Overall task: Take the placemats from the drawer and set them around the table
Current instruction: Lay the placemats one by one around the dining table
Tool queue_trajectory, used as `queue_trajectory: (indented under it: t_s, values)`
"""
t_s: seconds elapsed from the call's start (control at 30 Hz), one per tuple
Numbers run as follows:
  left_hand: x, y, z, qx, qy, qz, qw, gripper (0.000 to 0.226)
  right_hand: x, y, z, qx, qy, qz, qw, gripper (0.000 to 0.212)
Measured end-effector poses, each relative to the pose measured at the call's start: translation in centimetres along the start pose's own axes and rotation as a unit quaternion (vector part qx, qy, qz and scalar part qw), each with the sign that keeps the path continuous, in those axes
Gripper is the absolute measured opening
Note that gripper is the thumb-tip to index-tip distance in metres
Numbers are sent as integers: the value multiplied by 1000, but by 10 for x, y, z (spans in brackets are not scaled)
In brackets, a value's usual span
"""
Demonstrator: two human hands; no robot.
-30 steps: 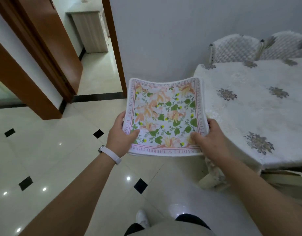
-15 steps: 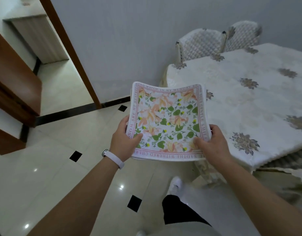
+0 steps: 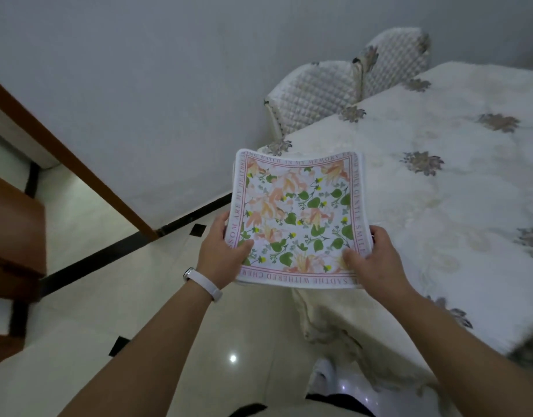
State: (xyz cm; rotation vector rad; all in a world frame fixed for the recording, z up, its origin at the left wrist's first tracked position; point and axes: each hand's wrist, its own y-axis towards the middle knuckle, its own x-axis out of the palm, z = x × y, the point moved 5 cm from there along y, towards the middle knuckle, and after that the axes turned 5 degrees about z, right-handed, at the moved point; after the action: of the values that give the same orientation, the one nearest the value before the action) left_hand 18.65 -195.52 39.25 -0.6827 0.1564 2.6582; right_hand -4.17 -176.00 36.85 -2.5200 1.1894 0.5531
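The person has stepped nearer, so the stack of placemats (image 3: 298, 218) now hangs at the corner of the cloth-covered surface (image 3: 439, 206), with none laid yet. The left hand (image 3: 220, 257) and right hand (image 3: 376, 263) each take a pinching grip on a near corner, thumbs on top. There is one stack, its layers too close to count, and two chairs (image 3: 313, 97) beyond it.

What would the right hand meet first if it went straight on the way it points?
Likely the table, its cloth-covered corner just beyond the placemats the right hand grips; depth is unclear, so it might pass above.
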Motion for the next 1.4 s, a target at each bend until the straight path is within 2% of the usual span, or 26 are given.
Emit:
queue_trajectory:
  t_s: [0.37,0.67,0.83,1.1,1.27,1.4]
  values:
    - [91,68,7,22,18,-129,991,66,-25,26,56,99,14,84,991,40]
    - [150,133,6,66,41,-246,966,60,-9,29,78,193,34,174,965,43]
    - [164,183,-1,96,51,-325,939,60,30,26,65,244,19,233,941,44]
    - [196,231,-33,81,23,-423,902,60,81,25,58,316,-12,324,891,44]
    - [207,240,-55,61,26,-444,893,57,103,19,62,370,-7,345,862,45]
    - [208,242,-64,57,42,-451,890,46,105,17,70,413,-1,344,843,48]
